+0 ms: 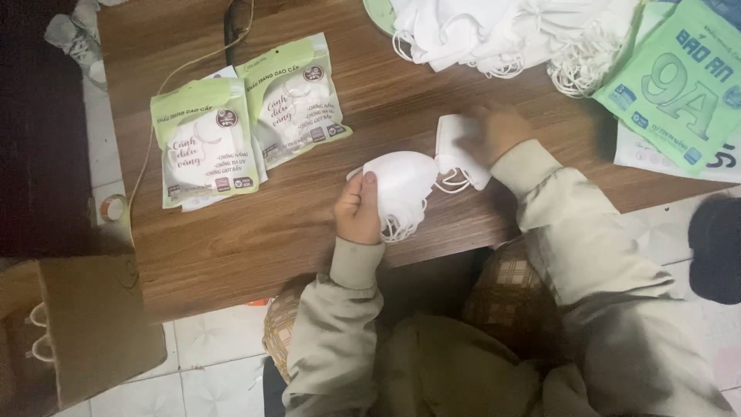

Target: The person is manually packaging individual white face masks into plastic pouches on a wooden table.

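**A:** What is held by the left hand (356, 210)?

**B:** A small stack of white face masks (401, 185) is gripped at its left edge — thumb on top, fingers closed underneath. The ear loops are seen hanging off the near edge of the wooden table (309, 224).

**A:** And the right hand (494, 131)?

**B:** It is laid on a single folded mask (457, 150), just beside the stack and touching it. The hand is blurred, so whether the fingers are closed on that mask cannot be told.

**A:** What else is placed on the table?

**B:** Two sealed green-and-clear mask packets (247, 116) are laid side by side at the left, well apart from the hands. A loose heap of white masks (509, 31) is piled at the far edge — next to it, a green printed bag (679, 85) at the right corner.
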